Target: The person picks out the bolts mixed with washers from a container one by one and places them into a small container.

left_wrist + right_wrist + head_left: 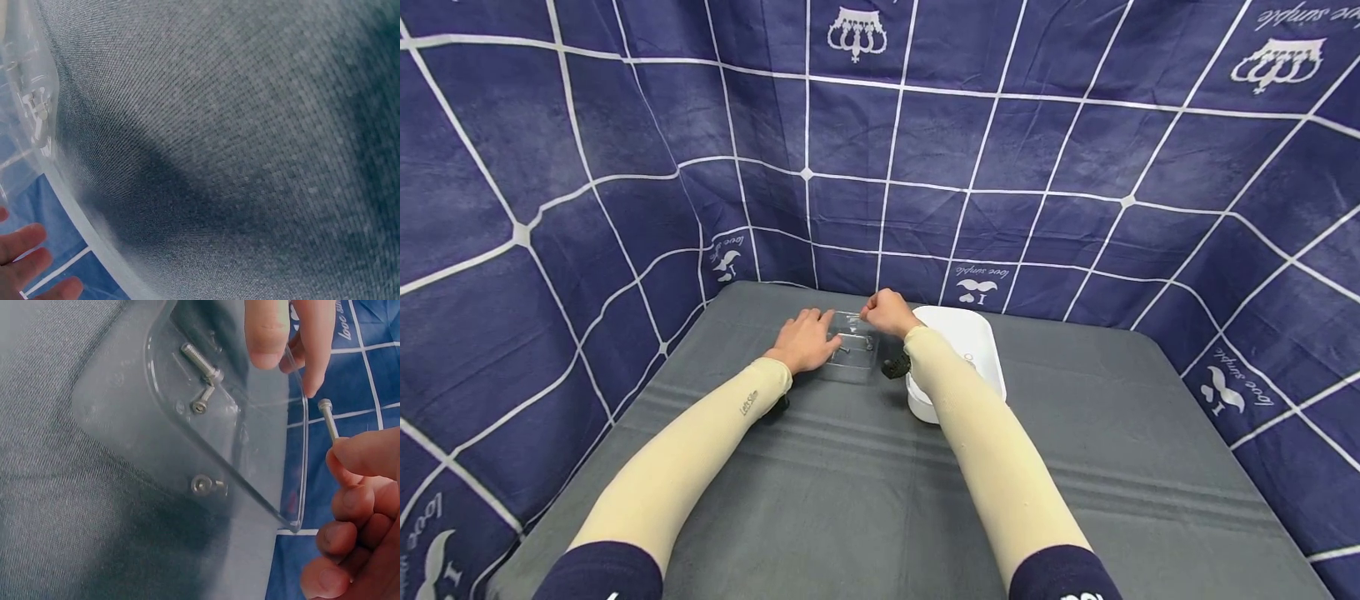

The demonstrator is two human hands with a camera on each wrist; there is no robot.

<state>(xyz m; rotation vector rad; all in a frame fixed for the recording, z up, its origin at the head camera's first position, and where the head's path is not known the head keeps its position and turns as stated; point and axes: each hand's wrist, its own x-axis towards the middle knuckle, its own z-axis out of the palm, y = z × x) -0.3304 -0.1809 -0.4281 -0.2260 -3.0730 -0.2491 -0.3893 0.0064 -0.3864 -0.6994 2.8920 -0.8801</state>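
Note:
A clear plastic box [852,372] stands on the grey cloth towards the back, with a few metal bolts [200,360] lying in it. At its left side is my left hand [805,340], fingers extended over the rim; in the right wrist view two of its fingertips hang by the far edge. My right hand [891,314] is raised at the box's right back corner. Between thumb and forefinger it pinches a small socket-head bolt [329,419], head up and clear of the rim, while the other fingers curl in.
Right of the box stands a white oval-cornered tub [983,333], partly covered by my right forearm; small ring-like pieces [969,359] show in it. Blue curtain [962,142] with white lines walls the back and sides of the grey table [820,500].

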